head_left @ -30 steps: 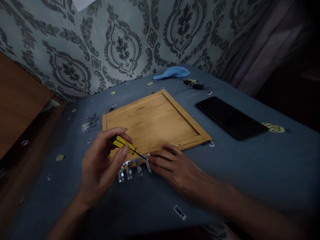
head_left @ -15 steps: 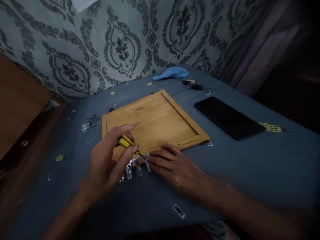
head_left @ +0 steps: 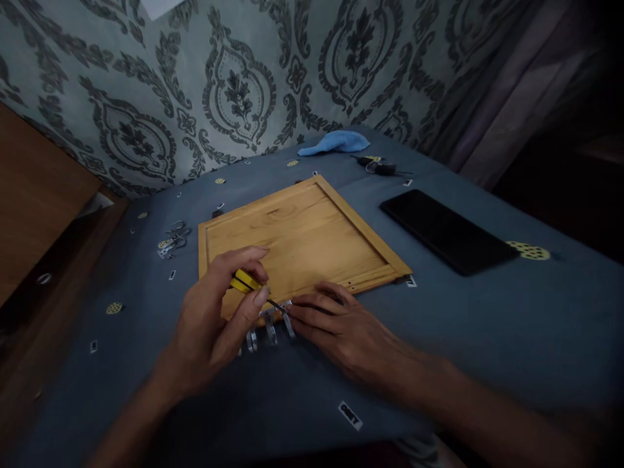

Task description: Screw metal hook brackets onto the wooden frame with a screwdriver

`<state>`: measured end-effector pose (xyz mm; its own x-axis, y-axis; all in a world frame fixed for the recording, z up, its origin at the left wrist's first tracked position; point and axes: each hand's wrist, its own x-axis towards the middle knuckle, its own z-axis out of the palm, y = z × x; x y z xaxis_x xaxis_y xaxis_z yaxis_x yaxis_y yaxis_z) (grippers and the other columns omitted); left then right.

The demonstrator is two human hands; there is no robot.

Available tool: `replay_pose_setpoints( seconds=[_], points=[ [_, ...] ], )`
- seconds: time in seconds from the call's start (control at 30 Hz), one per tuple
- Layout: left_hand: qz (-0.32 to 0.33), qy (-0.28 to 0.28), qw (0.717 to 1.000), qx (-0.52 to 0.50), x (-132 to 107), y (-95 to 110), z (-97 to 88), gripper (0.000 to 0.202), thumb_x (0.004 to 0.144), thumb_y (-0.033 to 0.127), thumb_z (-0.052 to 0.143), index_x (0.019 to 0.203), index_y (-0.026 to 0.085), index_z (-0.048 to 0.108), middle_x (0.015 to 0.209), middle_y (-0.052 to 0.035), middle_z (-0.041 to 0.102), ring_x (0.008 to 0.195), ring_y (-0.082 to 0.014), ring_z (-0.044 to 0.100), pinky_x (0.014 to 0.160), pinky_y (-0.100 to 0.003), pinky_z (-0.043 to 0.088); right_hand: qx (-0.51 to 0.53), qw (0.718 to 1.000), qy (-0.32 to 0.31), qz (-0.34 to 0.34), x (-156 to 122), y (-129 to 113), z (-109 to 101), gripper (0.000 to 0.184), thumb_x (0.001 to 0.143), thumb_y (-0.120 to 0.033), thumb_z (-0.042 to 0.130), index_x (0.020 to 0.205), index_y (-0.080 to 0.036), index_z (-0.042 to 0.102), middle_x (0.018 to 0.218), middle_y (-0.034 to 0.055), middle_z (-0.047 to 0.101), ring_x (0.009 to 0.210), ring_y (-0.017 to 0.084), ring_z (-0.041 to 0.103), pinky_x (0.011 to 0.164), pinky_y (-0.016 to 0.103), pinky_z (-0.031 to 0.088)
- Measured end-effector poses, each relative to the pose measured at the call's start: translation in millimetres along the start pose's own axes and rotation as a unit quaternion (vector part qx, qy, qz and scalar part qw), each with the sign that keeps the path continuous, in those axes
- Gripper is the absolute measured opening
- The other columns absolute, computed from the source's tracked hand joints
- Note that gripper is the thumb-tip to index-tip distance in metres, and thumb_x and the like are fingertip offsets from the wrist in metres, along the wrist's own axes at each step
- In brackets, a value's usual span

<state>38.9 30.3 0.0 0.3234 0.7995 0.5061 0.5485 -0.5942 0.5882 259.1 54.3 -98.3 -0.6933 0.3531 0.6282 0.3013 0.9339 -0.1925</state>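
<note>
My left hand [head_left: 207, 315] holds a small screwdriver [head_left: 244, 281] by its yellow and black handle, between thumb and fingers. The shaft slants down to the right, and its tip meets a metal hook strip [head_left: 269, 318] on the near edge of a framed wooden panel [head_left: 287, 237]. Several silver hooks hang over that edge, some partly behind my left hand. My right hand [head_left: 344, 328] lies against the panel's near edge, its fingertips closed on the right end of the hook strip, beside the screwdriver tip. The fingertips hide part of the strip.
The panel lies on a blue patterned cloth [head_left: 487, 338]. A black phone [head_left: 446, 231] is to its right, a dark corded item [head_left: 377, 166] and a blue cloth [head_left: 336, 142] behind. Loose metal hooks [head_left: 174, 239] lie at left. Patterned wallpaper [head_left: 238, 91] covers the wall behind.
My left hand has turned slightly around the screwdriver handle, covering more of it. The tip stays at the hook strip. My right hand and the panel have hardly moved.
</note>
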Motion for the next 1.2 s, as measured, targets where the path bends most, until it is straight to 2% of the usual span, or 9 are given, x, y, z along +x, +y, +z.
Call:
replay_pose_setpoints(
  seconds=[0.23, 0.43, 0.5, 0.63, 0.8, 0.9, 1.07, 1.2],
  points=[
    [0.020, 0.023, 0.999, 0.025, 0.4, -1.0, 4.3, 0.044, 0.093, 0.014, 0.068, 0.133, 0.031, 0.058, 0.105, -0.0023, 0.067, 0.097, -0.0188, 0.064, 0.088, -0.034, 0.052, -0.009, 1.000, -0.010, 0.010, -0.7, -1.1, -1.1, 0.028, 0.106, -0.014, 0.046, 0.122, -0.015, 0.069, 0.120, 0.0040, 0.077, 0.116, 0.021, 0.064, 0.107, 0.043, 0.040],
    [-0.073, 0.029, 0.994, -0.071, -1.7, 4.0, 6.8, 0.042, 0.094, 0.016, 0.067, 0.131, 0.031, 0.055, 0.100, -0.0012, 0.068, 0.092, -0.0162, 0.067, 0.080, -0.028, 0.054, -0.001, 1.000, -0.012, 0.005, -1.2, -1.4, -0.6, 0.030, 0.106, -0.014, 0.043, 0.121, -0.012, 0.069, 0.118, 0.0058, 0.077, 0.113, 0.021, 0.064, 0.105, 0.045, 0.041],
    [-0.082, 0.022, 0.992, -0.089, -2.8, 3.8, 7.8, 0.039, 0.096, 0.016, 0.064, 0.131, 0.030, 0.053, 0.101, -0.0014, 0.069, 0.094, -0.0158, 0.068, 0.079, -0.027, 0.055, 0.002, 1.000, -0.011, 0.003, -0.5, -1.7, -0.9, 0.030, 0.106, -0.013, 0.042, 0.120, -0.011, 0.069, 0.117, 0.0064, 0.077, 0.112, 0.022, 0.064, 0.104, 0.045, 0.042],
    [-0.061, 0.030, 0.995, -0.066, -5.0, -0.7, 9.4, 0.039, 0.097, 0.016, 0.062, 0.133, 0.029, 0.052, 0.106, -0.0027, 0.068, 0.098, -0.0164, 0.067, 0.084, -0.030, 0.053, 0.002, 1.000, -0.009, 0.002, 0.6, -1.9, -1.1, 0.034, 0.108, -0.015, 0.038, 0.121, -0.010, 0.069, 0.117, 0.0070, 0.077, 0.112, 0.022, 0.063, 0.105, 0.045, 0.041],
    [0.037, 0.069, 0.997, -0.013, -3.1, -3.5, 8.7, 0.041, 0.091, 0.015, 0.073, 0.128, 0.029, 0.062, 0.105, -0.0009, 0.069, 0.093, -0.0153, 0.063, 0.084, -0.029, 0.052, -0.002, 1.000, -0.010, 0.006, -1.6, -0.3, 1.0, 0.032, 0.107, -0.016, 0.040, 0.120, -0.015, 0.070, 0.117, 0.0047, 0.078, 0.115, 0.021, 0.064, 0.108, 0.044, 0.040],
    [0.033, 0.066, 0.997, -0.011, -3.2, -1.6, 7.5, 0.044, 0.091, 0.013, 0.072, 0.130, 0.031, 0.063, 0.109, -0.0011, 0.071, 0.095, -0.0152, 0.065, 0.080, -0.027, 0.053, -0.006, 1.000, -0.024, 0.009, -3.8, 0.4, 1.8, 0.030, 0.105, -0.014, 0.045, 0.122, -0.016, 0.069, 0.119, 0.0049, 0.077, 0.118, 0.021, 0.063, 0.110, 0.045, 0.039],
    [-0.002, 0.072, 0.997, -0.032, -7.8, -2.8, 8.8, 0.051, 0.093, 0.010, 0.068, 0.138, 0.033, 0.059, 0.126, -0.0037, 0.068, 0.104, -0.0169, 0.067, 0.084, -0.028, 0.055, -0.008, 0.999, -0.035, 0.004, -5.1, 0.4, 1.6, 0.031, 0.102, -0.011, 0.048, 0.126, -0.013, 0.067, 0.122, 0.0079, 0.076, 0.119, 0.022, 0.062, 0.109, 0.047, 0.041],
    [0.034, 0.083, 0.996, -0.017, -7.2, -5.7, 9.4, 0.050, 0.091, 0.010, 0.070, 0.136, 0.032, 0.061, 0.117, -0.0031, 0.069, 0.100, -0.0166, 0.065, 0.090, -0.031, 0.053, -0.004, 0.999, -0.035, 0.003, -4.4, 0.3, 1.9, 0.032, 0.103, -0.012, 0.044, 0.125, -0.013, 0.068, 0.121, 0.0080, 0.076, 0.117, 0.022, 0.062, 0.108, 0.048, 0.042]
  ],
)
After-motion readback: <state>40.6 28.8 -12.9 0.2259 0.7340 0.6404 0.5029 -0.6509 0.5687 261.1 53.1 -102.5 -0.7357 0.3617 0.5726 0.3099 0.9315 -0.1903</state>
